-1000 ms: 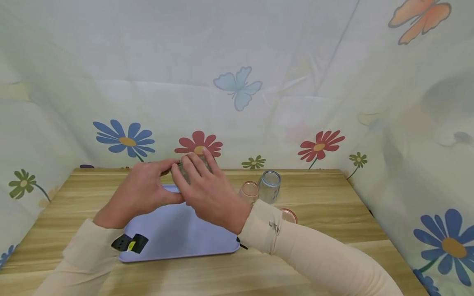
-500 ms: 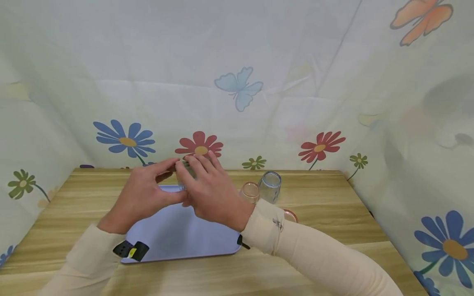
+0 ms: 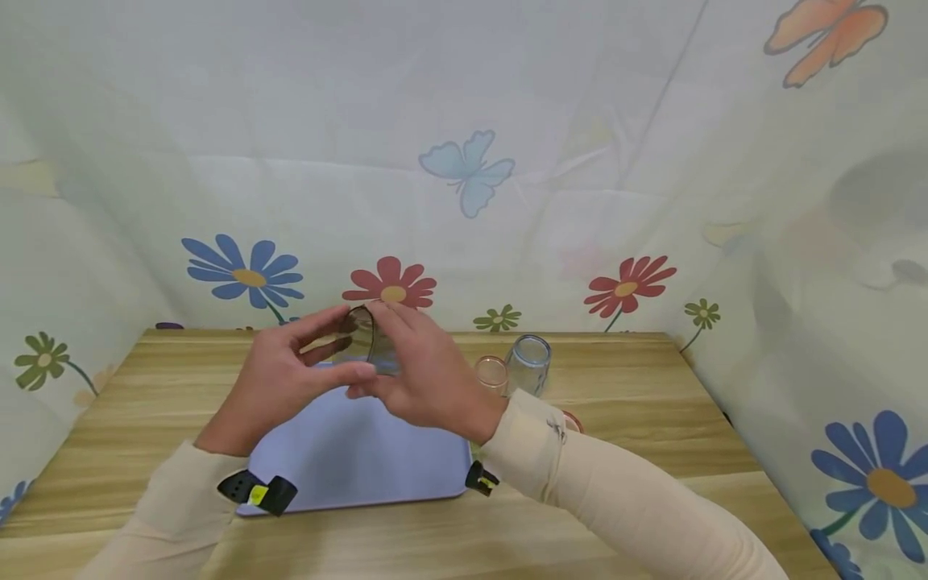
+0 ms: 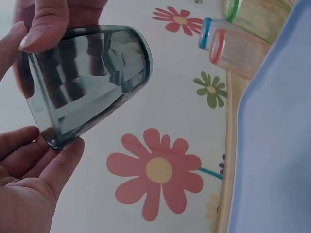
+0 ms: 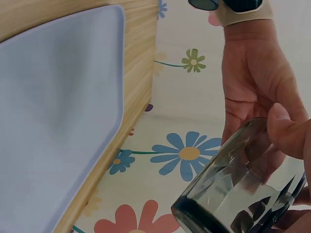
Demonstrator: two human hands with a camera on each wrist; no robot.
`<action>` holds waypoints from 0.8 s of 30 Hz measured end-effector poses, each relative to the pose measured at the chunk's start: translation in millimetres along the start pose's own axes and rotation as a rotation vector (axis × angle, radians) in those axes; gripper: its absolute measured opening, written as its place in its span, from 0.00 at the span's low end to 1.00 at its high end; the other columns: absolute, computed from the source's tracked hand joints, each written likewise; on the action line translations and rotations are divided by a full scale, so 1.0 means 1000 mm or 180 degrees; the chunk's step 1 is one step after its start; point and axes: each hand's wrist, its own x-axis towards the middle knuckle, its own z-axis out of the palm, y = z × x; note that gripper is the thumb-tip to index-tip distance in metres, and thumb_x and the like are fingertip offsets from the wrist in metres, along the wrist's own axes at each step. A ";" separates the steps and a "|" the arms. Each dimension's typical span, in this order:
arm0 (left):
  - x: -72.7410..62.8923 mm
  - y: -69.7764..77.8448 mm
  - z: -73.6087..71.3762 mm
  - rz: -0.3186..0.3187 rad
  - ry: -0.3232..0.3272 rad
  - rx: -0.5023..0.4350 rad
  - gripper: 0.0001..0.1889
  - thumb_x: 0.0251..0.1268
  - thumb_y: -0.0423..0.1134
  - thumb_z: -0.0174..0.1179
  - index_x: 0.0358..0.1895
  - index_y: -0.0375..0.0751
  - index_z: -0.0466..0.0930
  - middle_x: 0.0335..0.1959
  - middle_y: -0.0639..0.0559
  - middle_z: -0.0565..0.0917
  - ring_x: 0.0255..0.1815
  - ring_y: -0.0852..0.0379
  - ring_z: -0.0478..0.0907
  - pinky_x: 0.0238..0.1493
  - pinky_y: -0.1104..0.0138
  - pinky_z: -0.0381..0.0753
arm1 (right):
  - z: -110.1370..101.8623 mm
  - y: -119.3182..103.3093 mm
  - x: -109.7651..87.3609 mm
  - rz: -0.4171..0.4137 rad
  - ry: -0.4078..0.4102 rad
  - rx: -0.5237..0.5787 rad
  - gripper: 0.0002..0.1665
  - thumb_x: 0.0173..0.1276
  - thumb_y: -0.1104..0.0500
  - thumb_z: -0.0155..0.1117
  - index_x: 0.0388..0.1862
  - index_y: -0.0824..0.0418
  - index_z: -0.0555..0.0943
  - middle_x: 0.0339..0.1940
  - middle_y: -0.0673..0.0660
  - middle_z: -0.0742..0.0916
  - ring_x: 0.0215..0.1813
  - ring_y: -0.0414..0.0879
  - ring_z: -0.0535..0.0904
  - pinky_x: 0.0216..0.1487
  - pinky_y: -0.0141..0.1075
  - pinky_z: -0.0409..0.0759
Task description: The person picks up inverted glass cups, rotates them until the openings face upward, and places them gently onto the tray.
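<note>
Above the tray, both hands hold a grey-tinted drinking glass [image 3: 362, 342], tilted in the air. My left hand [image 3: 271, 383] pinches it at the rim end, thumb on the near side and fingers on the far side. My right hand [image 3: 435, 366] grips the glass body from the right. In the left wrist view, the clear grey glass [image 4: 92, 77] has its thick base pointing away from the left hand [image 4: 34, 189]. The right wrist view shows the right thumb [image 5: 286, 128] pressed on the glass [image 5: 238, 189]. Some right fingers are hidden behind it.
A pale blue-violet tray [image 3: 362, 459] lies on the wooden table [image 3: 623, 483]. Right of it stand a blue-tinted glass [image 3: 529, 374] and a pink-rimmed glass [image 3: 493, 372]. Another pink rim [image 3: 573, 420] is partly behind the right sleeve. A green-tinted glass [image 4: 262, 17] shows in the left wrist view.
The glass has turned, and its rim now shows between the hands. My right hand's fingers have shifted from spread over the glass to round its right side.
</note>
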 end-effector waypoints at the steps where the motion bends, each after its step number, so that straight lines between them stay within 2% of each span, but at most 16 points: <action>1: 0.000 -0.001 0.000 -0.0043 0.0002 -0.0063 0.42 0.61 0.43 0.76 0.78 0.41 0.69 0.75 0.44 0.77 0.73 0.42 0.77 0.61 0.71 0.80 | -0.001 0.000 0.000 0.0039 0.0018 0.0124 0.47 0.59 0.46 0.82 0.72 0.61 0.72 0.61 0.54 0.85 0.61 0.47 0.81 0.64 0.39 0.84; 5: -0.002 -0.003 -0.002 -0.0172 0.0032 -0.0353 0.39 0.66 0.41 0.73 0.79 0.46 0.67 0.78 0.45 0.73 0.76 0.40 0.73 0.60 0.78 0.79 | -0.003 0.000 0.001 0.0238 0.0107 0.0680 0.46 0.58 0.50 0.83 0.72 0.58 0.73 0.61 0.53 0.85 0.62 0.44 0.82 0.63 0.38 0.85; 8: -0.001 -0.003 0.000 -0.0198 0.0072 -0.0651 0.38 0.69 0.37 0.70 0.80 0.44 0.66 0.79 0.42 0.70 0.77 0.41 0.71 0.60 0.80 0.80 | -0.005 0.001 0.001 0.0420 0.0163 0.1125 0.43 0.59 0.53 0.83 0.71 0.57 0.74 0.61 0.54 0.86 0.61 0.46 0.82 0.61 0.43 0.86; 12: 0.000 -0.001 0.005 -0.0185 0.0079 -0.0939 0.36 0.72 0.34 0.66 0.80 0.40 0.64 0.81 0.39 0.67 0.74 0.54 0.73 0.61 0.79 0.80 | -0.007 0.002 -0.001 0.0714 0.0194 0.1684 0.39 0.61 0.57 0.81 0.70 0.55 0.76 0.59 0.56 0.86 0.59 0.48 0.81 0.57 0.48 0.87; 14: 0.001 0.000 0.007 -0.0186 0.0062 -0.1006 0.35 0.73 0.33 0.65 0.81 0.41 0.63 0.81 0.39 0.66 0.73 0.59 0.73 0.61 0.79 0.79 | -0.008 0.002 -0.001 0.0868 0.0217 0.1915 0.39 0.62 0.58 0.81 0.71 0.55 0.75 0.60 0.57 0.85 0.59 0.47 0.80 0.58 0.47 0.87; 16: 0.002 0.000 0.009 -0.0188 0.0052 -0.1014 0.35 0.73 0.33 0.65 0.81 0.42 0.63 0.82 0.41 0.66 0.75 0.57 0.72 0.62 0.80 0.79 | -0.008 0.003 -0.002 0.0995 0.0262 0.2075 0.39 0.63 0.60 0.79 0.72 0.55 0.74 0.62 0.58 0.85 0.61 0.48 0.80 0.59 0.44 0.87; 19: 0.004 0.002 0.011 -0.0257 0.0012 -0.1030 0.37 0.72 0.35 0.66 0.82 0.46 0.62 0.82 0.43 0.66 0.79 0.48 0.69 0.63 0.80 0.78 | -0.007 0.005 -0.002 0.1112 0.0355 0.2300 0.38 0.65 0.62 0.77 0.73 0.56 0.74 0.63 0.59 0.84 0.64 0.51 0.80 0.61 0.40 0.86; 21: 0.006 0.003 0.011 -0.0331 -0.0027 -0.1023 0.39 0.71 0.36 0.68 0.82 0.47 0.61 0.81 0.44 0.67 0.80 0.44 0.67 0.63 0.80 0.78 | -0.006 0.007 -0.003 0.1168 0.0404 0.2413 0.37 0.66 0.64 0.76 0.73 0.57 0.73 0.64 0.60 0.84 0.66 0.54 0.80 0.62 0.39 0.85; 24: 0.008 0.005 0.011 -0.0441 -0.0089 -0.0990 0.42 0.70 0.37 0.69 0.83 0.46 0.59 0.81 0.43 0.68 0.78 0.42 0.68 0.62 0.81 0.78 | -0.004 0.010 -0.004 0.1228 0.0437 0.2618 0.36 0.68 0.66 0.74 0.73 0.58 0.73 0.64 0.62 0.83 0.68 0.60 0.79 0.65 0.40 0.84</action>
